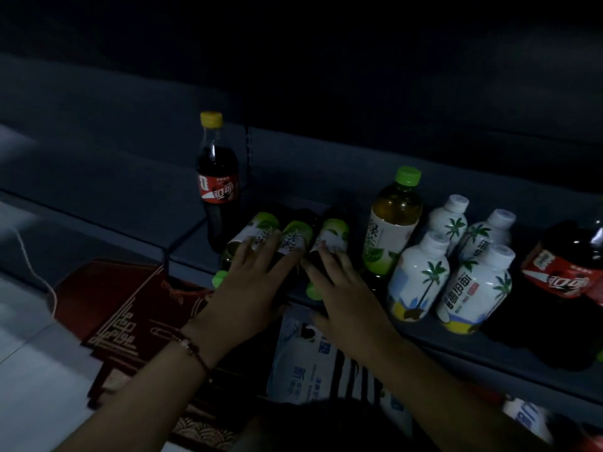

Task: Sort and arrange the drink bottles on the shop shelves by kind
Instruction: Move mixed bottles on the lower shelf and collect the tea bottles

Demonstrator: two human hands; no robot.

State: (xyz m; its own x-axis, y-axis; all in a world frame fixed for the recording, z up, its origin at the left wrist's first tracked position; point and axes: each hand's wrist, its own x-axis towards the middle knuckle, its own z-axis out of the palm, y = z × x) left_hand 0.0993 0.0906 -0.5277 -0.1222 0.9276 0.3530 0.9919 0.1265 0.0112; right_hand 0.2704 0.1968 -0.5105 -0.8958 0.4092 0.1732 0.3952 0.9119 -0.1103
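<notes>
Nearest, low in view: white-and-blue packs (303, 363) below the shelf edge, between the two forearms; print unreadable. Left of them, red boxes (130, 314) with gold line patterns, stacked beneath the shelf. A white cord (36, 272) runs across the pale floor at far left.

Left hand (251, 282): fingers straight and spread, lying flat on two tea bottles; a thin bracelet (192, 349) circles the wrist. Right hand (342, 285): fingers straight, pressed flat on a third tea bottle. The hands are side by side, just apart, neither curled round anything.

Lying tea bottles (293, 236): three, on their sides at the front of the dark shelf (456, 340), side by side and touching or nearly so. Green caps point toward the viewer and overhang the shelf edge; white-and-green labels face up.

Upright tea bottle (393, 226): green cap, amber liquid, white-and-green label, standing just right of the right hand.

Coconut bottles (450, 259): four, white with palm-tree print and white caps, upright in a tight two-by-two cluster right of the upright tea bottle.

Lying cola bottle (567, 265): dark liquid, red label, tipped over at the far right, partly cut off by the frame edge.

Upright cola bottle (217, 181): yellow cap, red label, standing farther back on the shelf, behind and left of the lying tea bottles.

Beyond: dark shelf back panel; detail too dim to tell.
</notes>
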